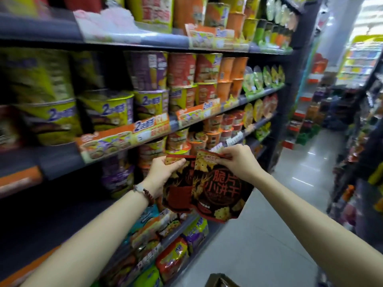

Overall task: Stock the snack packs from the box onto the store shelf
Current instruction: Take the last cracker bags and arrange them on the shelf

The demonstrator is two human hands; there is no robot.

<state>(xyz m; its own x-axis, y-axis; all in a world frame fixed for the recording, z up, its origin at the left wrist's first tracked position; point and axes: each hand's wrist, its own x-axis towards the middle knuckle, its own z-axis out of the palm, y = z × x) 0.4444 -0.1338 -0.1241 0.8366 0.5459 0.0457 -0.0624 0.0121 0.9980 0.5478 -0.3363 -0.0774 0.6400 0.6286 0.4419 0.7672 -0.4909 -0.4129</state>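
Snack packs, two dark red ones printed with crackers, hung in the air in front of the shelving, each pinched by its top edge. The left hand (160, 172) held the rear pack (178, 191), its thumb pressed over the front of the top seam and its other fingers hidden behind, so the bag dangled below the fingertips. The right hand (238, 160) clamped the front pack (219, 191) at its upper right corner between thumb and forefinger; this bag hung down and to the left of those fingers, overlapping the rear pack's right side. A beaded bracelet (145, 192) circled the left wrist. Beyond the fingertips stood rows of cup noodles (182, 69) on a shelf (259, 96), and below the hands lay bagged noodles (172, 257) on the lowest tier. Part of a brown box (219, 281) showed at the bottom edge, beneath the right forearm.
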